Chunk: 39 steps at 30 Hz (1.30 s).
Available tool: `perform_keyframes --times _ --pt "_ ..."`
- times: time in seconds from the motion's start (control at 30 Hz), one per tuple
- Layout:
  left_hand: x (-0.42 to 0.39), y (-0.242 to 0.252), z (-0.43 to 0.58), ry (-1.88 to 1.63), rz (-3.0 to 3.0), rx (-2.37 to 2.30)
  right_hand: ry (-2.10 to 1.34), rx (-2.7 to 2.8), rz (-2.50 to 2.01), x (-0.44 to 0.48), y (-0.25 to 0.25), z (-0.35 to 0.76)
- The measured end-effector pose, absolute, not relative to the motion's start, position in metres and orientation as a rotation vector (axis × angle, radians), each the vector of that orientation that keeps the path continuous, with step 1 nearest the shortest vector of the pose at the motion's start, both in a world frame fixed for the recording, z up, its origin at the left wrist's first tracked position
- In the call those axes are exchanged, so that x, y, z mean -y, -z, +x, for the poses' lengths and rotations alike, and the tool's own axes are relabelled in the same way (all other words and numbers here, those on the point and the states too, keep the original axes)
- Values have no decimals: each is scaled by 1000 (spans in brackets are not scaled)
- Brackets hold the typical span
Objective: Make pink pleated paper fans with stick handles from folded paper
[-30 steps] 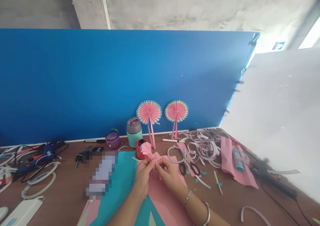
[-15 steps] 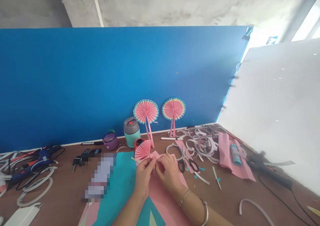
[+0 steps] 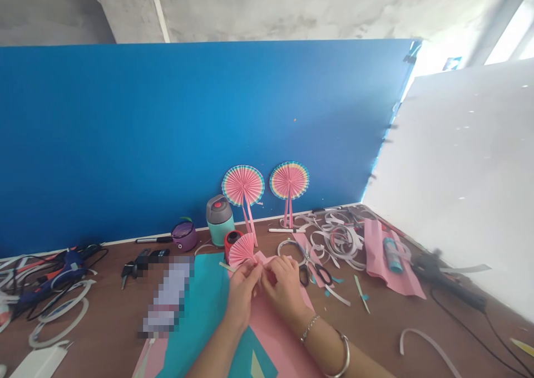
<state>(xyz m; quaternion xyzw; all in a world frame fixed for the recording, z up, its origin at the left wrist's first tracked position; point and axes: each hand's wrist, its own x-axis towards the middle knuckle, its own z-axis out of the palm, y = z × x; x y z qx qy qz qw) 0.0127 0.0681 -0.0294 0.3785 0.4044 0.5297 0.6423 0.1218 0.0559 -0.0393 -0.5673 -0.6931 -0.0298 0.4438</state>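
A small pleated pink paper fan (image 3: 242,250) spreads out above my hands. My left hand (image 3: 242,289) is closed, its thumb and fingers pinching the fan near its gathered lower end. Close beside it, my right hand (image 3: 282,286) is also closed, fingertips pinched together at the same end of the fan; what exactly lies between them is hidden. Beneath both hands are a sheet of pink paper (image 3: 277,333) and a sheet of teal paper (image 3: 200,300). Two finished round pleated fans, the left one (image 3: 243,185) and the right one (image 3: 289,180), lean upright against the blue panel.
Scissors (image 3: 311,269) lie right of my hands, near a heap of curled white strips (image 3: 342,241). A glue gun (image 3: 450,286) with its cord is at the far right. Behind stand a teal jar (image 3: 221,227) and a purple container (image 3: 184,236). A blue glue gun (image 3: 54,280) lies left.
The small fan has turned slightly more upright, and my hands have shifted a little to the right with it. The rest of the table looks the same.
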Motion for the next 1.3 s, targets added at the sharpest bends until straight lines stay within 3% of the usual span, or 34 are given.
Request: perform_keyframes --times 0.6,0.7,0.97,1.3 --pt "-67 36 15 -1350 782 -986 75 1767 -1315 -57 40 118" --pt "-70 38 13 -1308 822 -948 -73 1706 -1331 -57 41 119" --pt "-73 42 11 -1151 837 -811 -879 1323 -1113 -59 41 120" --pt "-70 42 7 -1251 792 -915 -1102 1314 -1033 -63 47 118"
